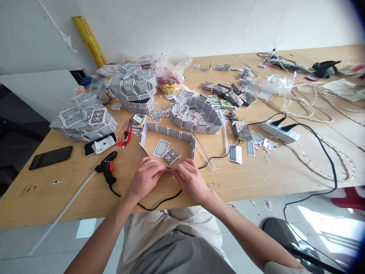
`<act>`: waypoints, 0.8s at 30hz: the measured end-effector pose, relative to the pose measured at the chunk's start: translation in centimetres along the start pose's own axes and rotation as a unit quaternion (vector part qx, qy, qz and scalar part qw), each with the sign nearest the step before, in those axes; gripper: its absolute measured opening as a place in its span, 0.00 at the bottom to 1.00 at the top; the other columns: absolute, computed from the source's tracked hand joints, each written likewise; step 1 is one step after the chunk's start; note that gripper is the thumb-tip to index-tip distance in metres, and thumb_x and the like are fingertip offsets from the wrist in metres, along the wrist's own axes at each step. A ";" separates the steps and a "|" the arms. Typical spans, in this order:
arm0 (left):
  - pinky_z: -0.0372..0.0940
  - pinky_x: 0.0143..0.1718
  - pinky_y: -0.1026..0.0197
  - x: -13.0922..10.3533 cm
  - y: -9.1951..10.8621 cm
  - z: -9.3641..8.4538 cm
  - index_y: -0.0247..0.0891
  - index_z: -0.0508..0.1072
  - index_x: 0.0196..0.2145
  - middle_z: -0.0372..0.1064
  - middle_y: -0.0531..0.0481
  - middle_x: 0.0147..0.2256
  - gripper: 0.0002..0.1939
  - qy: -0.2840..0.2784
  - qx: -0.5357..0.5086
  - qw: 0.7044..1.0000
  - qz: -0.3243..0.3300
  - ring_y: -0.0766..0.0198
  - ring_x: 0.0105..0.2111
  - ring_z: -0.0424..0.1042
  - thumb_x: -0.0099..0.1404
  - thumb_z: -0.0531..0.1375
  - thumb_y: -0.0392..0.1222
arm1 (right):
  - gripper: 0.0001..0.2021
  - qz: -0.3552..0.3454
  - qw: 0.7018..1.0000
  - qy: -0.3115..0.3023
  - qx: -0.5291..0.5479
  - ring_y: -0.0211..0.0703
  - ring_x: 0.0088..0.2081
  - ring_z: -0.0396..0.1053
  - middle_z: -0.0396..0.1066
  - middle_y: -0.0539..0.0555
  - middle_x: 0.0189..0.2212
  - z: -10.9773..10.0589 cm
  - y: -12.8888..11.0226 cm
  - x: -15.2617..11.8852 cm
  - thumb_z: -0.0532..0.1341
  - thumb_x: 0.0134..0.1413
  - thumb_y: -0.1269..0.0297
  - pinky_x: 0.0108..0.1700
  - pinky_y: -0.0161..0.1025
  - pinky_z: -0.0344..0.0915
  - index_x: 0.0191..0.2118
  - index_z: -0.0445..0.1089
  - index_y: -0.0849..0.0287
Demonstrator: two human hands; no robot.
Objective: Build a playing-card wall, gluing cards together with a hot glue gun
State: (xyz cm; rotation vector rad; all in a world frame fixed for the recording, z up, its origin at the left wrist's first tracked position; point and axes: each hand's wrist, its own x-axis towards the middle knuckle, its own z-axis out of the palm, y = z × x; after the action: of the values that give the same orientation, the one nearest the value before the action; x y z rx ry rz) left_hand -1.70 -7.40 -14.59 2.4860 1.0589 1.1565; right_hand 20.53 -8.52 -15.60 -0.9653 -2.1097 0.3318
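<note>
Evidently both bare hands, the left hand (146, 176) and the right hand (190, 179), have fingers nearly closed, pinching the near edge of the low, angular grey-and-white card frame (174, 133) on the wooden table (222, 179). Uneven pressure there could crease the thin wall or part a joint. The thin black cable (159, 206) runs beneath the right forearm side; a snag might drag the black glue gun with its orange trigger (107, 167), lying beyond the left hand
</note>
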 end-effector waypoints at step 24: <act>0.68 0.51 0.53 -0.2 -0.3 0.1 0.43 0.76 0.49 0.81 0.51 0.40 0.11 -0.019 0.066 0.996 0.051 0.61 0.41 0.78 0.73 0.65 0.30 | 0.07 0.006 0.999 0.039 0.021 0.43 0.35 0.75 0.82 0.50 0.37 0.7 0.2 -0.5 0.60 0.73 0.74 0.59 0.51 0.65 0.47 0.70 0.53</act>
State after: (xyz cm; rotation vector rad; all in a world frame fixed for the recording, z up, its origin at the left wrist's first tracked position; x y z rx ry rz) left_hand -1.89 -7.35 -14.91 2.6815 1.0424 1.0949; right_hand 20.36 -8.68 -16.46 -0.9526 -2.0187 0.3370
